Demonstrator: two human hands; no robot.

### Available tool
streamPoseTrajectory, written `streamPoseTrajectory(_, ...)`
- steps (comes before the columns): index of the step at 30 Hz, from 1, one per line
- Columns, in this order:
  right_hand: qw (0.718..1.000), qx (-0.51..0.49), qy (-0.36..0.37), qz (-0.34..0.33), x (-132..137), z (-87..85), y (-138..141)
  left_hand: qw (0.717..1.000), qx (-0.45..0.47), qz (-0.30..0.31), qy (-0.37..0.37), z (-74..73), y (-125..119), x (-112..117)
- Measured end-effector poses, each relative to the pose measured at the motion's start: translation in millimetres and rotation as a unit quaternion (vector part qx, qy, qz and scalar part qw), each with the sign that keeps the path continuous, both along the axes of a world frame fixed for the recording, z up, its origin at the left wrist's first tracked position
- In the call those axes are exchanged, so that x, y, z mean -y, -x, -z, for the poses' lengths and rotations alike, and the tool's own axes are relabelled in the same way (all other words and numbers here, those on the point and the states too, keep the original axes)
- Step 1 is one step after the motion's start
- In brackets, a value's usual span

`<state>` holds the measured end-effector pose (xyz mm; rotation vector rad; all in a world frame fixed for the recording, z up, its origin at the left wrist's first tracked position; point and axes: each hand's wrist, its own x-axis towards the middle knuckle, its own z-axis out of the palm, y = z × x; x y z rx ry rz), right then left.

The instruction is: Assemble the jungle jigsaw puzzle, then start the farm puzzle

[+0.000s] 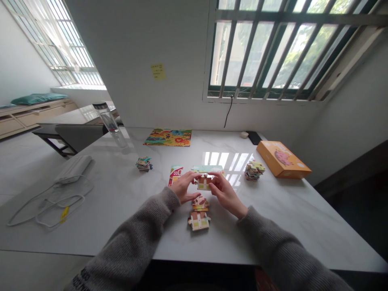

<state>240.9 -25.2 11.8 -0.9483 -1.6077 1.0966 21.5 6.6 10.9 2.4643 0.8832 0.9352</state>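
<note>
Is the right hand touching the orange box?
No, the right hand has its fingers on a puzzle piece, while the orange box lies apart, farther to the right.

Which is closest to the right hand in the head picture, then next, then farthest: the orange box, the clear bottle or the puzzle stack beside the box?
From the right hand:
1. Puzzle stack: just off to its right.
2. Orange box: also right, past the stack.
3. Clear bottle: away on the left.
</note>
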Motion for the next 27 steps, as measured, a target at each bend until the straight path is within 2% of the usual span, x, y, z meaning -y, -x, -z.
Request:
streamPoseTrajectory(4,1.000,0.014,-0.012,-0.004,-0.3,-3.0,-2.7,0.999,-0.027,-0.018,-0.042,3.3,2.7,-5.5)
streamPoseTrajectory(9,0.988,0.044,-0.085,0.124,-13.0,-12.1,-29.4,0.991,-0.039,-0.115,-0.059,5.4,20.3,-19.2)
streamPoseTrajectory(11,0.983,0.061,-0.095,0.143,-16.9,-12.9,-37.7,0.986,-0.058,-0.146,-0.059,5.2,27.0,-23.2)
streamPoseTrajectory(13,0.986,0.076,-0.089,0.117,-17.1,-10.7,-37.7,0.985,-0.069,-0.146,-0.056,4.4,28.5,-23.4)
streamPoseTrajectory(17,0.996,0.066,-0.056,0.023,-11.5,-2.4,-17.1,0.991,-0.071,-0.091,-0.061,2.5,15.1,-13.6)
streamPoseTrajectory(20,0.999,0.041,-0.030,0.004,-9.4,-0.1,-6.3,0.994,-0.067,-0.053,-0.071,2.8,3.4,-6.4)
streamPoseTrajectory(24,0.998,0.060,-0.002,0.020,-7.9,-5.3,-23.4,0.995,-0.059,-0.050,-0.059,3.7,5.9,-8.4)
streamPoseTrajectory(27,0.988,0.152,0.001,0.024,-0.1,-7.6,-48.7,0.995,-0.050,-0.070,-0.043,4.6,16.6,-15.1)
